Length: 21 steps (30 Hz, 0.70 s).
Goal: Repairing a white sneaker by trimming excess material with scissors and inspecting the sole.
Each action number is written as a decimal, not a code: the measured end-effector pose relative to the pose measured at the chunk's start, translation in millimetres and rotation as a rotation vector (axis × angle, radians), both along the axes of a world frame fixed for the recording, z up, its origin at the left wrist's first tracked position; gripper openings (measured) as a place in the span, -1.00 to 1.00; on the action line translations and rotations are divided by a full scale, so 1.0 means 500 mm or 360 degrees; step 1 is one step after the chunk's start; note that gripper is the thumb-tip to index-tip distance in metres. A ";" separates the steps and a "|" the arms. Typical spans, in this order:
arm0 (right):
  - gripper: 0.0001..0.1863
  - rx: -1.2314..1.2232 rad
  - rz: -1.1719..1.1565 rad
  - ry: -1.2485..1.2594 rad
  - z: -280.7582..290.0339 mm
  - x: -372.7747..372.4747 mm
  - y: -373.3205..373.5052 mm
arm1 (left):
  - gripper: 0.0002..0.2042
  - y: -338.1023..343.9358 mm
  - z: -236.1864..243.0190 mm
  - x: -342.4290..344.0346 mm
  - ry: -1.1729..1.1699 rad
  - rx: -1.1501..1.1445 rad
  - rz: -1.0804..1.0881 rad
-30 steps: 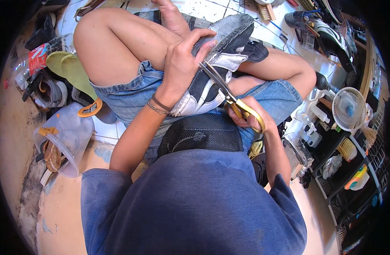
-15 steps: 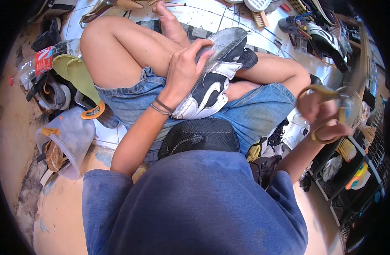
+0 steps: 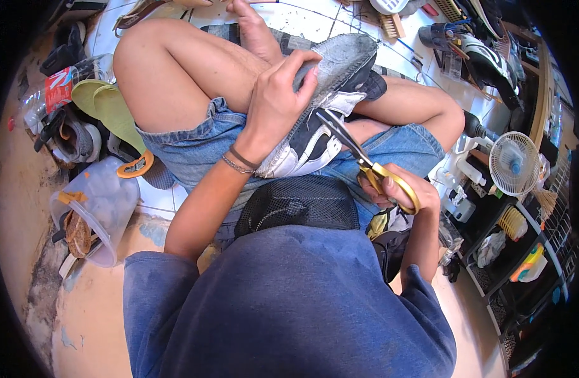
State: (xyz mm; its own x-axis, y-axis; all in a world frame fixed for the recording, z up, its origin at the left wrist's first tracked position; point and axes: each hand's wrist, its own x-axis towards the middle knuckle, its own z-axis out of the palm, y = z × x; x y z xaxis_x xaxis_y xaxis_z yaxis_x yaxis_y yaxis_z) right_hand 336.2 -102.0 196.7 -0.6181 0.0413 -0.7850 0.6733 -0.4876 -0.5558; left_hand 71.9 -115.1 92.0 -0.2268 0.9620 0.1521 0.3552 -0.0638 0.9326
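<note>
Across my crossed legs lies a black and white sneaker (image 3: 318,140), tipped so that its grey sole faces up and to the left. My left hand (image 3: 282,94) grips it by the sole edge, thumb and fingers bent over the rim. In my right hand (image 3: 399,189) is a pair of scissors (image 3: 351,140) with gold handles, fingers through the loops. The dark blades are slightly parted and point up-left, their tips over or close to the shoe's side; whether they touch it I cannot tell.
A small white fan (image 3: 515,164) stands at the right beside a black rack (image 3: 491,268). To the left are green insoles (image 3: 106,104), a plastic bottle (image 3: 58,88) and a tipped translucent bucket (image 3: 116,208). A wooden brush (image 3: 393,26) lies on the tiles ahead.
My right hand has swung in from the far right with the scissors, bringing the blades to the sneaker. The left hand keeps its hold; the shoe has shifted slightly.
</note>
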 end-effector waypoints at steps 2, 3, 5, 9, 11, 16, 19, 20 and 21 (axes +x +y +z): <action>-0.04 -0.0049 0.0000 0.0024 -0.002 0.002 0.000 | -0.82 -0.002 0.000 0.001 0.0004 -0.0012 0.0004; -0.03 0.0021 -0.0006 0.0005 -0.003 0.003 0.000 | -0.82 -0.003 -0.001 0.002 0.0021 -0.0028 0.0000; -0.03 0.0087 -0.0016 -0.0010 -0.005 0.003 0.001 | -0.81 -0.004 -0.001 0.002 0.0007 -0.0071 -0.0019; -0.02 0.0167 0.0025 -0.0004 0.001 -0.011 0.008 | -0.82 -0.004 -0.001 0.001 0.0033 -0.0017 -0.0041; -0.02 0.0101 0.0047 0.0002 0.007 -0.023 0.014 | -0.79 -0.006 -0.001 0.002 0.0067 -0.0009 -0.0045; -0.01 0.0166 0.0035 0.0049 -0.004 -0.036 0.005 | -0.68 -0.012 0.000 0.010 0.0120 -0.0114 0.0020; -0.04 0.0270 -0.0065 0.0157 -0.049 -0.015 -0.022 | -0.63 -0.014 -0.005 0.008 0.0032 -0.0093 0.0111; -0.04 0.0322 -0.0100 0.0198 -0.066 -0.006 -0.033 | -0.64 -0.015 -0.007 0.007 0.0037 -0.0090 0.0099; -0.07 0.0312 -0.0141 0.0189 -0.088 -0.002 -0.048 | -0.64 -0.014 -0.010 0.005 0.0053 -0.0079 0.0070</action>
